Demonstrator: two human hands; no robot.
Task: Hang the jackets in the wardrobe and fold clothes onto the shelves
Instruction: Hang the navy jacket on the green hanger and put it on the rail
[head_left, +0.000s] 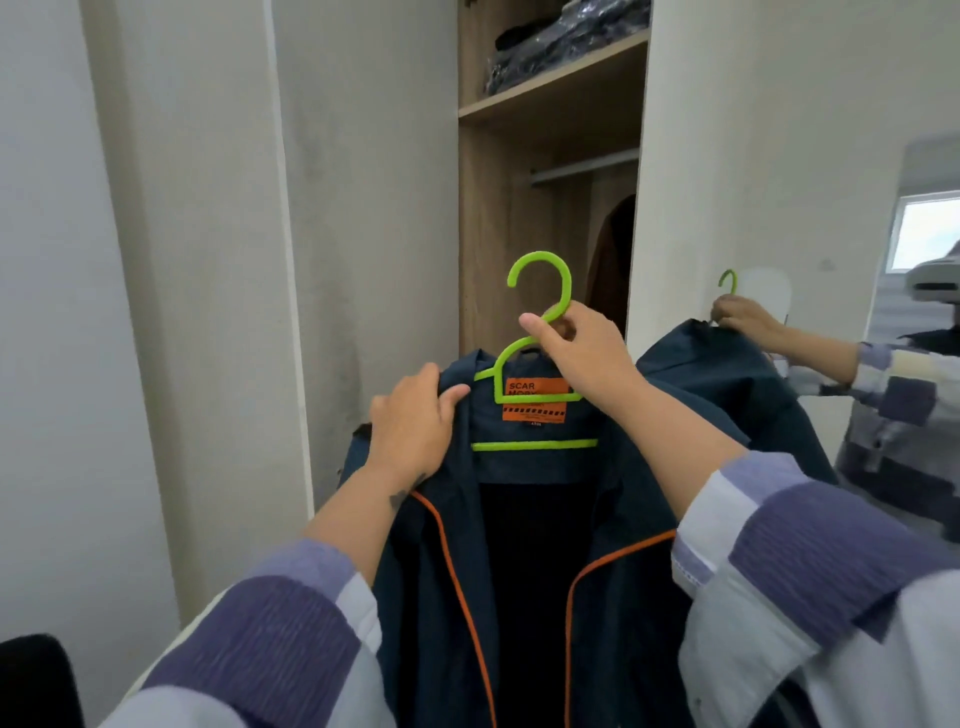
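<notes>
At frame centre, my right hand (576, 358) pinches the green hanger (530, 364) below its hook, carrying the navy jacket (519, 545); my left hand (415, 415) clutches its shoulder, steadying it before the rail (584, 167).
</notes>
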